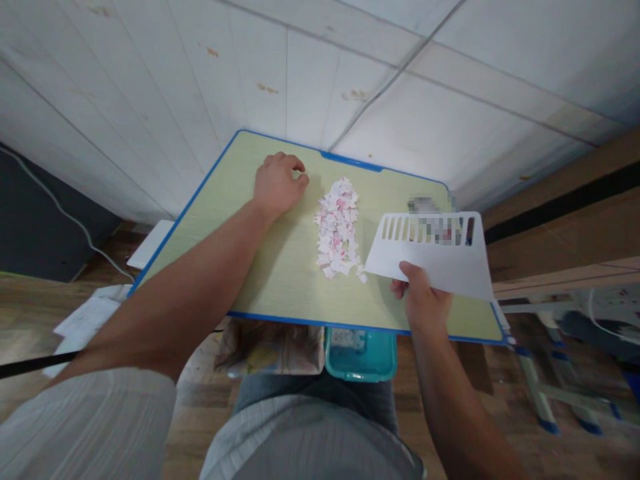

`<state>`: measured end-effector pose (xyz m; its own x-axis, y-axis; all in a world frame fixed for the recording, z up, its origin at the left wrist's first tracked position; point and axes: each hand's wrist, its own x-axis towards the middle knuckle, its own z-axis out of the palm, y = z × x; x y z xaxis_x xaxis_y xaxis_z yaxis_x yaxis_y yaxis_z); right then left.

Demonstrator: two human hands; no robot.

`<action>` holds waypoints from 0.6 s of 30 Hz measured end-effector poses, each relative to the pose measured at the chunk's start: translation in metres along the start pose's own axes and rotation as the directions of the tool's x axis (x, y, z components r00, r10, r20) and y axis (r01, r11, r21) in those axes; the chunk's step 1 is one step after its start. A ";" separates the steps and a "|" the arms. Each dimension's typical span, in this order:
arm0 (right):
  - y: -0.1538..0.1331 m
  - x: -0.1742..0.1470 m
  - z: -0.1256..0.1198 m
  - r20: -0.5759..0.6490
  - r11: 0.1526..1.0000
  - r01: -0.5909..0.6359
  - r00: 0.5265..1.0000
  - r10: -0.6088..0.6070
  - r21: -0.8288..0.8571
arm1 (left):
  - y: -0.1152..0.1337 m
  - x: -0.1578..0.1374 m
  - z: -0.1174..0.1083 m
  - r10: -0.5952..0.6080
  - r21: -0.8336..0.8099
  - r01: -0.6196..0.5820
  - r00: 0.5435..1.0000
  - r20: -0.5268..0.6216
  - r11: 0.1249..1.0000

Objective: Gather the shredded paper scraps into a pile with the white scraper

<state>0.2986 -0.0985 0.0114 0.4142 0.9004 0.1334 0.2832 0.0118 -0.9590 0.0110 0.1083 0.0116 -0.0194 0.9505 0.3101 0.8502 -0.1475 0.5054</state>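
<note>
A heap of torn paper scraps (337, 230), white with pink and red marks, lies in a long strip on the yellow-green tabletop (285, 287). To its left is my left hand (280, 183), resting near the back of the table with curled fingers. A small white bit, apparently a paper scrap (297, 175), shows between thumb and forefinger. My right hand (425, 297) grips a white plastic scraper (450, 267) by its long edge, thumb on top. The scraper has a row of slots and is held over the table's right side, its left corner close to the heap.
Behind the scraper is a blurred-out object (423, 203). Below the table's front edge sit a teal plastic bin (363, 363) and a patterned fabric item (280, 347). A white panelled wall (300, 80) with a cable (380, 93) borders the back. Brown furniture (565, 240) stands at right.
</note>
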 end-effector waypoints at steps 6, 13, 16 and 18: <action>-0.006 -0.002 0.002 -0.021 1.000 0.013 1.000 -0.013 -0.016 | 0.003 -0.006 0.001 0.027 0.005 -0.027 0.999 0.024 1.000; -0.006 -0.002 0.000 -0.092 0.999 0.019 0.996 -0.023 -0.044 | 0.005 -0.006 0.002 0.026 -0.051 -0.026 1.000 -0.003 0.998; -0.005 -0.003 -0.006 -0.095 0.999 -0.004 0.995 0.000 -0.042 | 0.006 -0.004 0.002 0.016 -0.048 -0.016 1.000 0.003 0.999; -0.003 -0.004 -0.011 -0.090 0.999 -0.034 0.996 0.031 -0.031 | 0.007 -0.004 0.001 0.010 -0.047 -0.010 1.000 -0.001 0.999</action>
<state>0.3054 -0.1065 0.0168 0.4985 0.8578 0.1254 0.2956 -0.0322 -0.9548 0.0180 0.1039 0.0133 -0.0114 0.9488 0.3157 0.8249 -0.1695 0.5393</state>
